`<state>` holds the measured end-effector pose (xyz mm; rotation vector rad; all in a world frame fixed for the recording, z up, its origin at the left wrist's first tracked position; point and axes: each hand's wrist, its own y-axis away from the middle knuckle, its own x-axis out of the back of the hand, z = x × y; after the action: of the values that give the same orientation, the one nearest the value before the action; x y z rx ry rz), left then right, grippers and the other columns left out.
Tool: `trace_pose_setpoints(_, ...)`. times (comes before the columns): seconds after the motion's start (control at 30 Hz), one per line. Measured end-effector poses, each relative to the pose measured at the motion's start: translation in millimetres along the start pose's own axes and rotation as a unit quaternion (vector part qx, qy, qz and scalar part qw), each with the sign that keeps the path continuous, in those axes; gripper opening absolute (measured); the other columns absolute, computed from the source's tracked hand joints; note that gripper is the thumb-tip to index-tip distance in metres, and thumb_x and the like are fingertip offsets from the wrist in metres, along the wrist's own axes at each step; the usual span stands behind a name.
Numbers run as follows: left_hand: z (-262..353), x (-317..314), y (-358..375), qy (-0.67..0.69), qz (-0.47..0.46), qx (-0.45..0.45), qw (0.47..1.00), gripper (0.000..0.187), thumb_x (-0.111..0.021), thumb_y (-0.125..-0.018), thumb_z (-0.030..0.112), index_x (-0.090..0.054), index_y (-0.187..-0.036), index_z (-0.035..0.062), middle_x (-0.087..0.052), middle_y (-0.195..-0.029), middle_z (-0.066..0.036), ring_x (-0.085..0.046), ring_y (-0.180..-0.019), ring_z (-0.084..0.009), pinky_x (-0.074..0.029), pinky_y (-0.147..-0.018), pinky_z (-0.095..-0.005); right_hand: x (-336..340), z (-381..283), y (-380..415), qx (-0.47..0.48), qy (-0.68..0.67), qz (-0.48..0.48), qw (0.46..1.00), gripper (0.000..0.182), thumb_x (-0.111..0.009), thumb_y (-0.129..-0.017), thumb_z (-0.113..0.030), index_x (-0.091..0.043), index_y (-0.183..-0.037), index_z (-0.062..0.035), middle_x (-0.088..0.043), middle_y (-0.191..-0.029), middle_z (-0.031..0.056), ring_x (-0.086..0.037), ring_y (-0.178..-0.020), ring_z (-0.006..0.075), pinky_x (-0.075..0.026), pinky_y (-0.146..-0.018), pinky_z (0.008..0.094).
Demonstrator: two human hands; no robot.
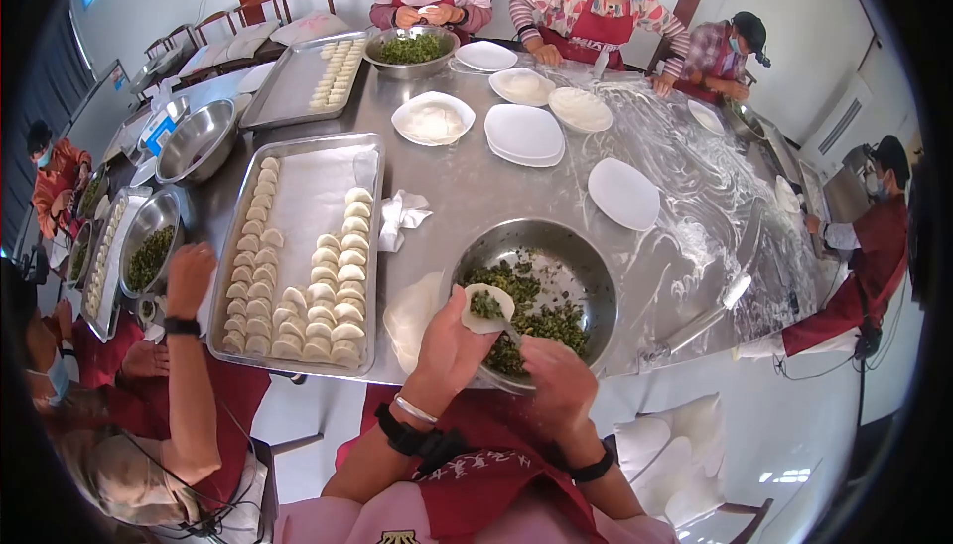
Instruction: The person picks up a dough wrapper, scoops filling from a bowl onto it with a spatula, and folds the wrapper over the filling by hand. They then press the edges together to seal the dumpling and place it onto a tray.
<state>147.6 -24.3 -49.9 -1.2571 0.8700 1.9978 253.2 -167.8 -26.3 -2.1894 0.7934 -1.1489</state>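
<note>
My left hand (449, 347) is closed around the edge of a round dumpling wrapper (500, 312) and holds it up, cupped. A small mound of chopped green filling (483, 304) lies on the wrapper. My right hand (562, 381) grips a thin metal utensil (512, 334), whose end points at the wrapper; its handle is hidden in my fingers. Both hands are over the near side of a steel bowl (602, 276) with more green filling inside. Left of the bowl, a stack of wrappers (409, 318) lies at the table edge, partly behind my left forearm.
A metal tray (316, 175) with rows of folded dumplings (323, 308) stands on the left, beside a crumpled white cloth (402, 216). White plates (623, 194) sit farther back. Flour (695, 177) covers the right side. Several co-workers surround the table, one close on my left with a raised hand (189, 281).
</note>
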Motion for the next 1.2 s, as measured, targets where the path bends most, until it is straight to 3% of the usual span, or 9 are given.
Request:
trace_pose_setpoints(0.1, 0.6, 0.3, 6.3, 0.002, 0.004, 0.01, 1.0, 0.045, -0.037, -0.109, 0.037, -0.045, -0.136, 0.0012, -0.055, -0.134, -0.013, -0.052, -0.126, -0.0265, -0.04, -0.111, -0.0437, 18.4, 0.8, -2.8, -0.168, -0.064, 0.022, 0.984, 0.018, -0.067, -0.088, -0.001, -0.071, -0.105, 0.0031, -0.073, -0.097, 0.0167, -0.073, -0.088, 0.0292, -0.058, -0.081, 0.0334)
trace_pose_setpoints(0.2, -0.8, 1.9, 12.9, 0.009, 0.0, 0.028, 1.0, 0.046, -0.037, -0.109, 0.036, -0.044, -0.137, 0.0005, -0.054, -0.135, -0.014, -0.051, -0.128, -0.0273, -0.039, -0.112, -0.0446, 33.9, -6.4, -17.0, -0.393, -0.276, 0.105, 0.871, 0.019, -0.062, -0.096, -0.008, -0.068, -0.106, 0.0069, -0.073, -0.094, 0.0161, -0.073, -0.082, 0.0257, -0.059, -0.079, 0.0323)
trace_pose_setpoints(0.23, -1.7, 2.5, 14.8, 0.013, -0.003, 0.035, 0.999, 0.046, -0.037, -0.109, 0.036, -0.044, -0.137, 0.0003, -0.054, -0.135, -0.014, -0.05, -0.128, -0.0276, -0.039, -0.112, -0.0448, 34.5, -5.7, -20.0, -0.408, -0.309, 0.134, 0.848, 0.025, -0.059, -0.099, -0.012, -0.065, -0.106, 0.0113, -0.071, -0.092, 0.016, -0.073, -0.079, 0.0236, -0.06, -0.075, 0.032)
trace_pose_setpoints(0.33, -3.1, -3.2, 22.5, -0.009, 0.015, 0.065, 0.998, 0.051, -0.027, -0.11, 0.037, -0.04, -0.142, -0.0009, -0.049, -0.142, -0.016, -0.047, -0.133, -0.0291, -0.036, -0.116, -0.0462, 35.1, 6.0, -22.3, -0.46, -0.374, 0.136, 0.794, 0.026, -0.059, -0.099, -0.013, -0.064, -0.105, 0.012, -0.07, -0.089, 0.0169, -0.073, -0.077, 0.0254, -0.062, -0.069, 0.0318)
trace_pose_setpoints(0.43, -4.9, -2.9, 29.7, -0.015, -0.001, 0.063, 0.998, 0.046, -0.038, -0.109, 0.033, -0.045, -0.138, -0.0021, -0.053, -0.137, -0.015, -0.051, -0.129, -0.0282, -0.039, -0.113, -0.0457, 27.6, 21.8, -15.0, -0.481, -0.387, 0.123, 0.777, 0.027, -0.06, -0.098, -0.015, -0.064, -0.103, 0.0115, -0.07, -0.087, 0.0168, -0.073, -0.074, 0.0254, -0.063, -0.064, 0.032)
trace_pose_setpoints(0.53, -4.0, -3.8, 35.1, -0.053, -0.014, 0.068, 0.996, 0.053, -0.028, -0.11, 0.038, -0.04, -0.141, -0.0025, -0.049, -0.141, -0.018, -0.047, -0.133, -0.0292, -0.036, -0.116, -0.0459, 23.3, 30.2, -9.9, -0.499, -0.384, 0.118, 0.768, 0.027, -0.06, -0.098, -0.016, -0.064, -0.101, 0.0108, -0.07, -0.087, 0.0181, -0.073, -0.071, 0.0261, -0.063, -0.062, 0.0316)
trace_pose_setpoints(1.2, -2.9, -11.3, 44.4, -0.091, -0.006, 0.072, 0.993, 0.053, -0.033, -0.109, 0.038, -0.044, -0.138, -0.005, -0.053, -0.138, -0.018, -0.051, -0.129, -0.0292, -0.039, -0.114, -0.0455, 21.0, 34.8, -3.1, -0.51, -0.419, 0.109, 0.743, 0.022, -0.059, -0.097, -0.012, -0.064, -0.102, 0.0089, -0.069, -0.089, 0.0159, -0.073, -0.07, 0.028, -0.062, -0.061, 0.0316)
